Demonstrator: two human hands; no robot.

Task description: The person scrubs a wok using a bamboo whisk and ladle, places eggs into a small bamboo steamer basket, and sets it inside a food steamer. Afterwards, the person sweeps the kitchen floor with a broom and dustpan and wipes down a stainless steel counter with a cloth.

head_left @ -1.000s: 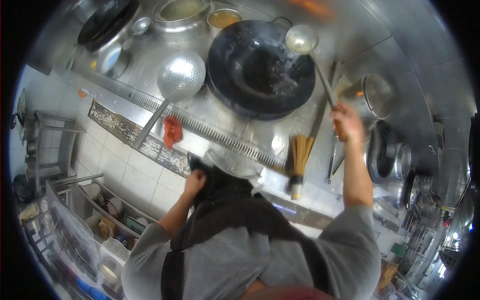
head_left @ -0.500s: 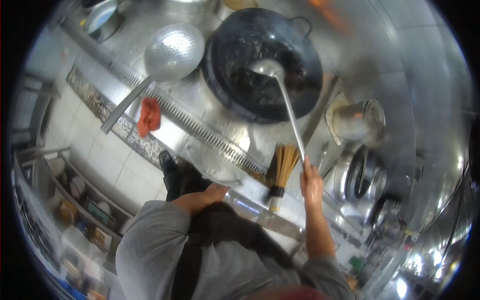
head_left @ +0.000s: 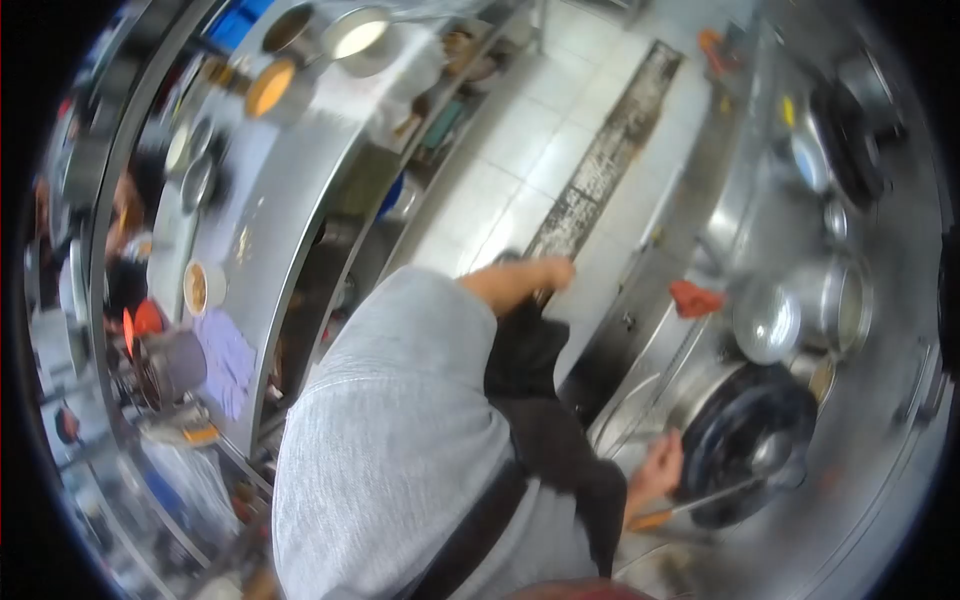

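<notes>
While the ladle point(head_left: 768, 454) slants forward into the wok point(head_left: 735, 420), hands point(head_left: 657, 467) (blurred) show unclear grips.

Ladle point(head_left: 770, 453) in wok point(head_left: 722, 425), strainer point(head_left: 768, 322) beside

Ladle point(head_left: 770, 453) inside the black wok point(head_left: 718, 442)

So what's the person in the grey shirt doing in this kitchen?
The person seems to be between jobs at the stove. A big black pan sits there with a ladle resting in it. The right hand is close to the ladle's handle but doesn't seem to grip it. The left hand is out over the floor, blurry, with nothing to be seen in it. A big round strainer and a red cloth lie near the pan.
</notes>
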